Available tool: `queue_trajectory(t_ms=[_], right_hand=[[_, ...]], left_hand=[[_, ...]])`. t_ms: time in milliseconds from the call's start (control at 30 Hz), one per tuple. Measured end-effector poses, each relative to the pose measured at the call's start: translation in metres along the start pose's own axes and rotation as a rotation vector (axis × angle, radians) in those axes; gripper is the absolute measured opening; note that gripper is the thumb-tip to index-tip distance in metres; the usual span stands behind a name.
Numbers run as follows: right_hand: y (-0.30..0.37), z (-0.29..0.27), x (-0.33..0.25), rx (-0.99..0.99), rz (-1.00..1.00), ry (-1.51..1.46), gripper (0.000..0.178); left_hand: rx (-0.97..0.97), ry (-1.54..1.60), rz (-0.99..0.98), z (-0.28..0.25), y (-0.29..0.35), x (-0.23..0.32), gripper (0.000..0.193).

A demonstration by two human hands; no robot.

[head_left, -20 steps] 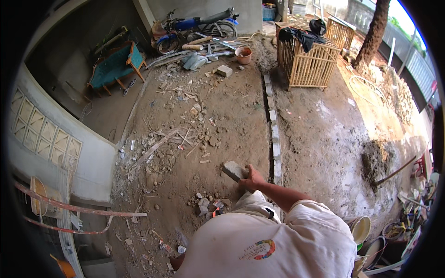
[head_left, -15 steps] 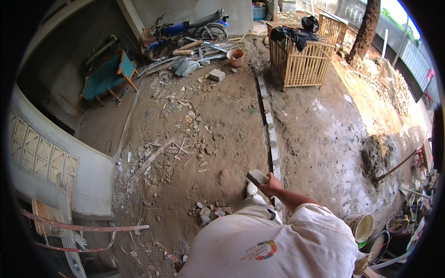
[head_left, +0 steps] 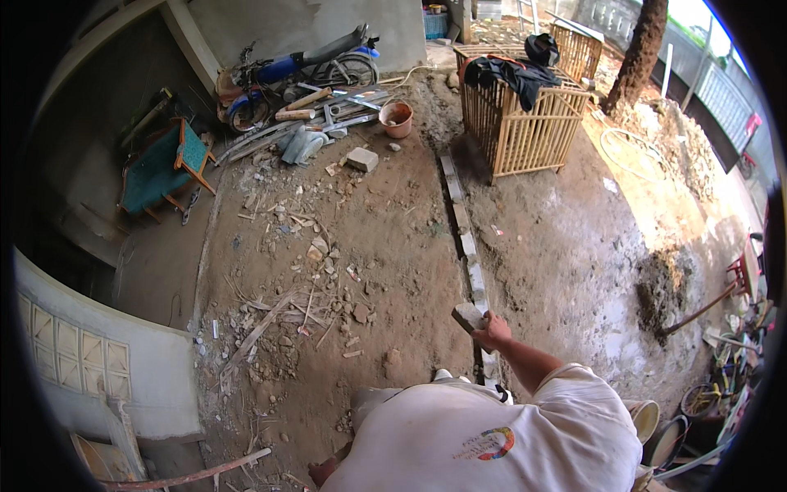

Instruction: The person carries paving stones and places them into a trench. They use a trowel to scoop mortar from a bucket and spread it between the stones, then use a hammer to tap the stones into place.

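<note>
My right hand [head_left: 493, 331] is closed around a grey concrete block [head_left: 469, 316]. It holds the block over a narrow trench, above a line of similar pale blocks [head_left: 468, 244] laid end to end. The line runs away from me toward a bamboo crate. Low down beside my white shirt, part of my left hand [head_left: 325, 469] shows over the dirt, its fingers too hidden to read. A white shoe tip [head_left: 443, 375] peeks out in front of the shirt.
Rubble and wood scraps [head_left: 254, 340] litter the dirt at left. Farther off are a loose block [head_left: 361, 159], an orange-brown bucket [head_left: 396, 120], a motorbike [head_left: 299, 70] and the bamboo crate [head_left: 537, 139]. A long-handled tool [head_left: 701, 310] and buckets [head_left: 645, 420] lie at right.
My right hand has carried the block a little forward along the line. My body has moved forward, covering more of the shoe. More of my left hand shows at the lower edge.
</note>
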State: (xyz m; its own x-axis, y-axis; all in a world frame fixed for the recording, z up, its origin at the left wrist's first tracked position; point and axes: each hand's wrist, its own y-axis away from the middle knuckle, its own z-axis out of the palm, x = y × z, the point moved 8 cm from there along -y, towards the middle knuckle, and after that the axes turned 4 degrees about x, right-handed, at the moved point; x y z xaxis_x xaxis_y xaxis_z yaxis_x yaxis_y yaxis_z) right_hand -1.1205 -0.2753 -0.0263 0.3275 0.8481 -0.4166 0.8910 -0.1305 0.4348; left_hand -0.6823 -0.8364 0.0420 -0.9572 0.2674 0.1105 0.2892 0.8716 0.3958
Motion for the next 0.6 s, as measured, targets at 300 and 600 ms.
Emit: queue_trajectory(t_ms=[300, 600], right_hand=[[-0.104, 0.009, -0.057, 0.0, 0.121, -0.145, 0.074], [-0.117, -0.031, -0.052, 0.085, 0.583, -0.13, 0.078]], left_hand=[[-0.056, -0.052, 0.152, -0.007, -0.151, 0.197, 0.085], [-0.012, -0.189, 0.315, -0.06, -0.334, 0.469, 0.093]])
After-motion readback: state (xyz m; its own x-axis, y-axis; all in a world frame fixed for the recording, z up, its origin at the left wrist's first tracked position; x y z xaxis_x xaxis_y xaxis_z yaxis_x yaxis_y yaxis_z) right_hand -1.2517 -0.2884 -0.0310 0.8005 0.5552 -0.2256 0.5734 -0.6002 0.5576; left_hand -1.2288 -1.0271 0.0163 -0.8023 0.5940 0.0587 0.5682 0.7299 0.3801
